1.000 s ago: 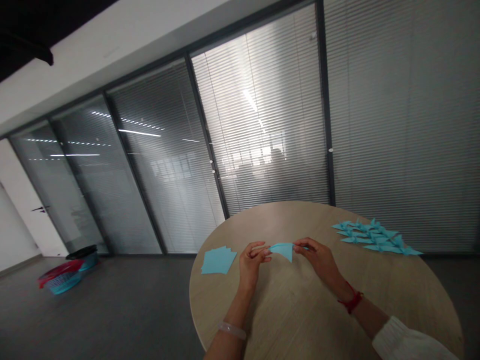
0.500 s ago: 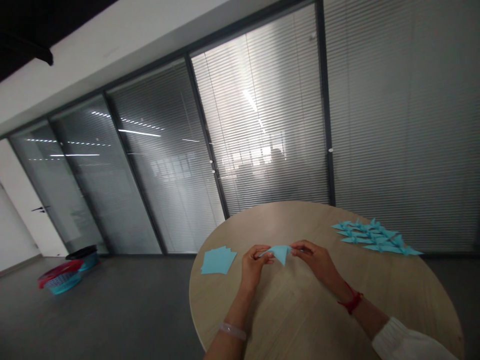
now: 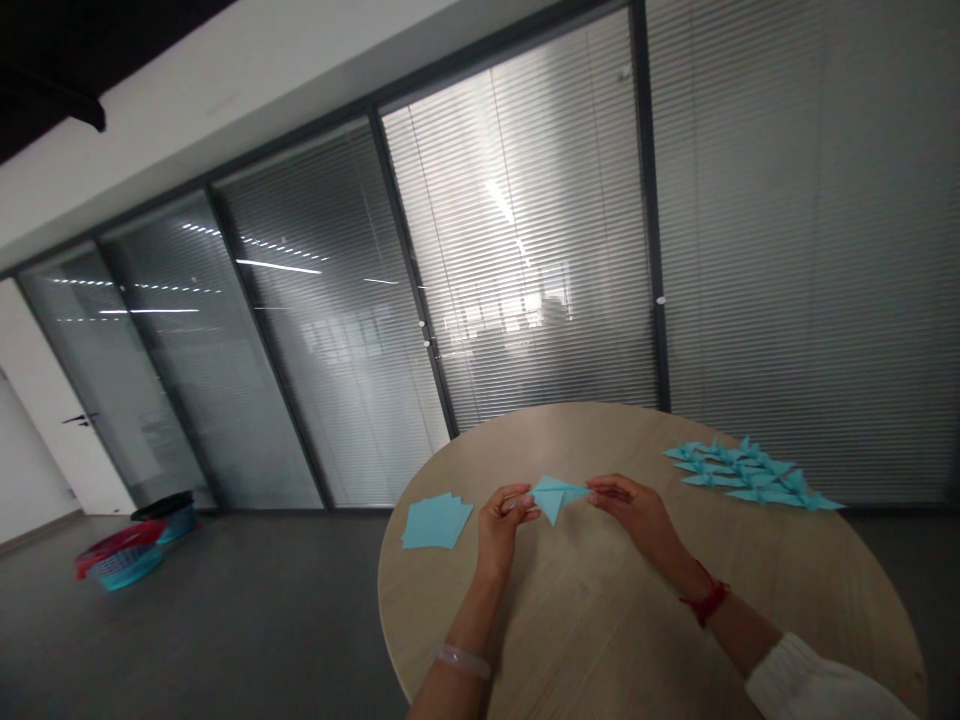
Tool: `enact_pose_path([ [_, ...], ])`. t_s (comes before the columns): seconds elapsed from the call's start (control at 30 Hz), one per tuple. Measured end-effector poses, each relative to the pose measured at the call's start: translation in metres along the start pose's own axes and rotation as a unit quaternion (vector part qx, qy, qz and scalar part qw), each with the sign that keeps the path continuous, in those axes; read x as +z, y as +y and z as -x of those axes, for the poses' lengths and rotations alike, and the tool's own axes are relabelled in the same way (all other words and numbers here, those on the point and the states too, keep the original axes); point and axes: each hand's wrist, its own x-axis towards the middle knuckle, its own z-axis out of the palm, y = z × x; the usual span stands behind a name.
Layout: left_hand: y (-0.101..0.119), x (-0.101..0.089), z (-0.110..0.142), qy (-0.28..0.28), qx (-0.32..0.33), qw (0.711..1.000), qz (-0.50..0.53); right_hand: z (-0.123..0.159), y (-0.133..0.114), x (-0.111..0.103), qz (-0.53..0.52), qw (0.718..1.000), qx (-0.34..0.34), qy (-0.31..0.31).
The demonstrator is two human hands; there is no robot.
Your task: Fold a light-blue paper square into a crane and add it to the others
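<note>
Over the wooden table (image 3: 577, 630), left hand (image 3: 502, 530) and right hand (image 3: 630, 510) pinch folded triangular blue paper (image 3: 553, 496) between fingers (image 3: 521, 503).

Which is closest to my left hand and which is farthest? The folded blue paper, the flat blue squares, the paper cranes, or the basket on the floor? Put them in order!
From the left hand, nearest first:
1. Folded blue paper, pinched in its fingers.
2. Blue paper squares, on the table, to its left.
3. Paper cranes, on the table, far right.
4. Basket, on the floor, far left.

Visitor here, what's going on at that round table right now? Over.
Left hand and right hand pinching folded blue paper. Blue square sheets near left hand. Blue origami cranes off to the right, on the round wooden table.
</note>
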Motion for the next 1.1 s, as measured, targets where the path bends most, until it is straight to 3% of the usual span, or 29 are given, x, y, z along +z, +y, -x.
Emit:
enact_pose_path([
  [0.47,-0.003,-0.001,-0.001,-0.015,0.002,1.000,0.009,-0.002,0.002,-0.002,0.005,1.000,0.005,0.016],
  [0.7,-0.009,0.004,0.002,-0.032,-0.093,0.991,0.093,0.002,0.001,-0.001,0.058,0.996,-0.033,0.058],
  [0.8,-0.011,0.006,0.005,-0.060,-0.129,0.986,0.091,0.005,0.002,0.004,0.099,0.993,-0.066,0.015],
  [0.9,-0.011,0.007,0.008,-0.059,-0.103,0.990,0.077,0.007,0.003,0.008,0.122,0.987,-0.092,-0.047],
  [1.0,-0.010,0.007,0.008,-0.049,-0.073,0.995,0.047,0.007,0.004,0.009,0.120,0.988,-0.074,-0.061],
  [1.1,-0.009,0.006,0.007,-0.088,-0.067,0.994,0.016,0.005,0.006,0.006,0.096,0.993,-0.036,-0.053],
])
